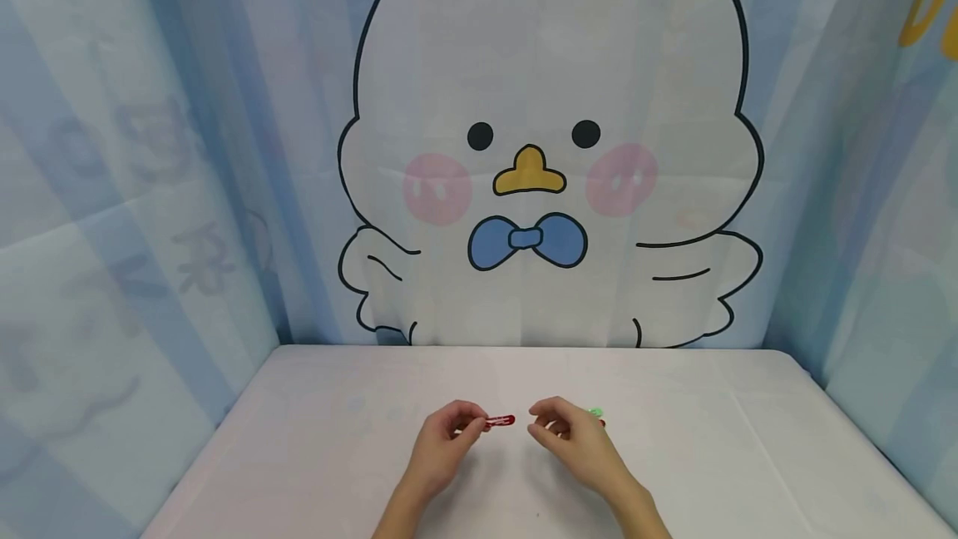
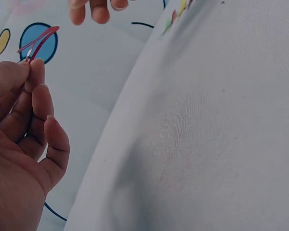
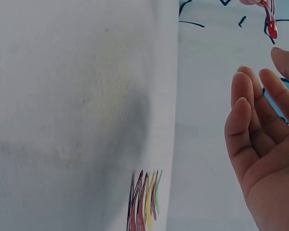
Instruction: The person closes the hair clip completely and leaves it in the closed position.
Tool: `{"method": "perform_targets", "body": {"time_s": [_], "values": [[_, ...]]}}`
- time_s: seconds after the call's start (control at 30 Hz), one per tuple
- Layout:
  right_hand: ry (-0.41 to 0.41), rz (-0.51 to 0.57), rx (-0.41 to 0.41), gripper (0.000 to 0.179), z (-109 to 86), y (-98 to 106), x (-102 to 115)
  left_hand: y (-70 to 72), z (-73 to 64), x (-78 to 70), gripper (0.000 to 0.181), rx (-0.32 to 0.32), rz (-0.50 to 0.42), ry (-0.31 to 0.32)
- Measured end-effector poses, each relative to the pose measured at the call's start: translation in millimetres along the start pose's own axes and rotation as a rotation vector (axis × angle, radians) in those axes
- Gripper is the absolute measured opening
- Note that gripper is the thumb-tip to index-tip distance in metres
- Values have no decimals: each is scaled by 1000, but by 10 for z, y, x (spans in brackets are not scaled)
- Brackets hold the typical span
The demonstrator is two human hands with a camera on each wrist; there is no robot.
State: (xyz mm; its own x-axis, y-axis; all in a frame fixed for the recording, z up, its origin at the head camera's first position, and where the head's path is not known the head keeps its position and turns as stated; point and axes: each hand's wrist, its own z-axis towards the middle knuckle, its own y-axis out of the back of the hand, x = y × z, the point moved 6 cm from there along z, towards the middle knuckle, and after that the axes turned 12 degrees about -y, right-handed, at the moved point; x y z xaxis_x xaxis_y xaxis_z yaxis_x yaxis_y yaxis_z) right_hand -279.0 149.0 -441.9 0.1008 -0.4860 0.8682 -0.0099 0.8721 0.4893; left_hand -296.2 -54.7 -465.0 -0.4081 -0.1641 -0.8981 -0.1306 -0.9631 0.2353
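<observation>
My left hand (image 1: pixel 440 446) pinches a red snap hair clip (image 1: pixel 503 420) by one end between thumb and fingers, above the table. In the left wrist view the two arms of the clip (image 2: pixel 53 30) stand apart, with its rounded end pointing away from the hand. My right hand (image 1: pixel 587 444) holds nothing; its fingers are loosely bent and a short gap separates them from the clip's free end. Behind that hand, several more hair clips (image 3: pixel 147 204) in red, yellow, green and a dark shade lie side by side on the table.
A white cloth covers the table (image 1: pixel 314 439). Behind it hangs a curtain (image 1: pixel 539 65) printed with a cartoon duck in a blue bow tie, and further curtains (image 1: pixel 112 231) close off both sides.
</observation>
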Motion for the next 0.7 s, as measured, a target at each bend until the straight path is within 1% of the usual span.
{"method": "perform_targets", "body": {"time_s": [0.13, 0.23, 0.37, 0.43, 0.7], "values": [[-4, 1, 7, 19, 3, -61, 22, -33, -14, -19, 11, -10, -30, -8], [0, 4, 5, 19, 0, -88, 35, -49, -15, -30, 9, -17, -44, -26], [8, 32, -5, 17, -9, -117, 40, -71, -19, -48, 9, -22, -55, -44], [6, 49, -8, 16, -15, -132, 39, -81, -24, -55, 9, -22, -57, -43], [-3, 84, -36, 13, -41, -199, 12, -107, -42, -54, 8, -16, -16, -34]]}}
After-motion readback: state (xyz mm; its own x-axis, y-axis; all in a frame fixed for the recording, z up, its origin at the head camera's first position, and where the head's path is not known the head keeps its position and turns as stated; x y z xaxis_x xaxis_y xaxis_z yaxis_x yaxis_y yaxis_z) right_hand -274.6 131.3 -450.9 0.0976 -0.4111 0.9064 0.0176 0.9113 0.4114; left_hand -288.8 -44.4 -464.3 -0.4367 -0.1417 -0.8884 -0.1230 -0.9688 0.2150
